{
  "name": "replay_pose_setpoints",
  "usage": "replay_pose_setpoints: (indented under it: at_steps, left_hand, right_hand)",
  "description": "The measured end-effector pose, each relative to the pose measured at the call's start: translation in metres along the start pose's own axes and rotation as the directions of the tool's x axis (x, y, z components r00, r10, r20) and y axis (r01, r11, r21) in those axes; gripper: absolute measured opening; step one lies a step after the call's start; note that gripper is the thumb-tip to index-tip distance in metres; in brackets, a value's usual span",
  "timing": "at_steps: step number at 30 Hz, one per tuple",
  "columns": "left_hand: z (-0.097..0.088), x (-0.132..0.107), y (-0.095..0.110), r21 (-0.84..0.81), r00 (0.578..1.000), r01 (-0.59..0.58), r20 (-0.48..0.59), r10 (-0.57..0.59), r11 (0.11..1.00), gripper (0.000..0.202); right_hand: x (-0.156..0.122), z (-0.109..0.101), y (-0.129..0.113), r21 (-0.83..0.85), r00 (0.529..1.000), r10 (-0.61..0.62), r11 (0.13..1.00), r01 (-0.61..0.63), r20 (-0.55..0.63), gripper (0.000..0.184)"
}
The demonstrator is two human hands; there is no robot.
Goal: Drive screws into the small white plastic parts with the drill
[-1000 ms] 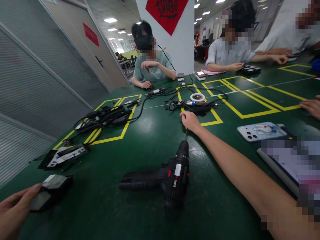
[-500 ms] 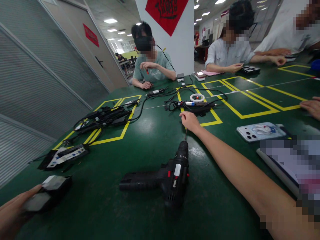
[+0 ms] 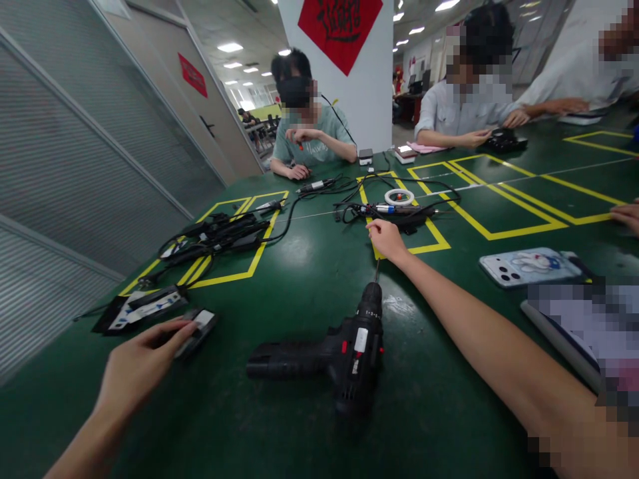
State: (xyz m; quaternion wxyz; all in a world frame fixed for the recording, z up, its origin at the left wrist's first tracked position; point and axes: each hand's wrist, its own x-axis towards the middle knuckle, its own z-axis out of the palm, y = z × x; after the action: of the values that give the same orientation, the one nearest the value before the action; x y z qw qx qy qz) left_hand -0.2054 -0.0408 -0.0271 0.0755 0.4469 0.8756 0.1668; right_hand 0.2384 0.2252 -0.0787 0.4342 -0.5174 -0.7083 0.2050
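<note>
On the green table (image 3: 309, 286), the left hand (image 3: 137, 362) pinches a small black box (image 3: 198, 326) by its end. The right hand (image 3: 387, 239) rests curled shut just past the bit of the drill (image 3: 349, 356), so a bumped trigger could jab it.

the single head-worn camera is looking forward and slightly down along the green worktop (image 3: 299, 279), hovering close over its near end and reaching as far as the people (image 3: 309, 136) seated opposite.

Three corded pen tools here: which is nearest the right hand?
The blue-banded pen tool, just beyond the right hand beside the white ring; the one by the seated person and the one at the left box lie farther off.
</note>
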Motion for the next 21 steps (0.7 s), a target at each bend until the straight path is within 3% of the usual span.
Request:
replay_pose_setpoints:
  at_steps: [2, 4, 7, 8, 10, 14, 17, 19, 21]
  left_hand:
    - [0.018, 0.013, 0.020, -0.073, 0.991, -0.122, -0.057, 0.118, 0.990, 0.043]
    - [0.035, 0.025, 0.051, -0.159, 0.961, -0.277, -0.042, 0.274, 0.948, 0.041]
    - [0.058, 0.039, 0.105, -0.252, 0.900, -0.419, 0.011, 0.435, 0.872, 0.043]
    - [0.066, 0.044, 0.124, -0.289, 0.868, -0.467, 0.029, 0.496, 0.836, 0.042]
    - [0.080, 0.050, 0.161, -0.404, 0.752, -0.585, 0.055, 0.657, 0.703, 0.038]
    - [0.106, 0.056, 0.232, -0.511, 0.561, -0.671, 0.122, 0.819, 0.537, 0.027]
    - [0.122, 0.054, 0.270, -0.576, 0.449, -0.688, 0.140, 0.882, 0.441, 0.023]
    - [0.130, 0.051, 0.283, -0.607, 0.419, -0.688, 0.115, 0.901, 0.397, 0.021]
    - [0.135, 0.049, 0.286, -0.628, 0.419, -0.686, 0.073, 0.905, 0.368, 0.021]
  right_hand:
    - [0.001, -0.002, -0.013, 0.027, 1.000, -0.030, 0.999, 0.030, 0.002, 0.031]
    - [0.001, -0.002, -0.032, 0.052, 0.995, -0.096, 0.994, 0.094, 0.039, 0.030]
    - [-0.006, 0.003, -0.059, 0.055, 0.954, -0.232, 0.973, 0.225, 0.189, 0.026]
    - [-0.009, 0.005, -0.066, 0.044, 0.929, -0.280, 0.960, 0.277, 0.242, 0.025]
    - [-0.015, 0.011, -0.073, 0.024, 0.872, -0.364, 0.926, 0.377, 0.327, 0.039]
    - [-0.016, 0.018, -0.062, -0.001, 0.820, -0.390, 0.903, 0.430, 0.420, 0.075]
    - [-0.010, 0.017, -0.045, 0.036, 0.805, -0.357, 0.921, 0.388, 0.473, 0.074]
    - [-0.007, 0.015, -0.037, 0.084, 0.805, -0.347, 0.933, 0.351, 0.481, 0.068]
    - [-0.006, 0.013, -0.033, 0.122, 0.822, -0.338, 0.940, 0.318, 0.459, 0.067]
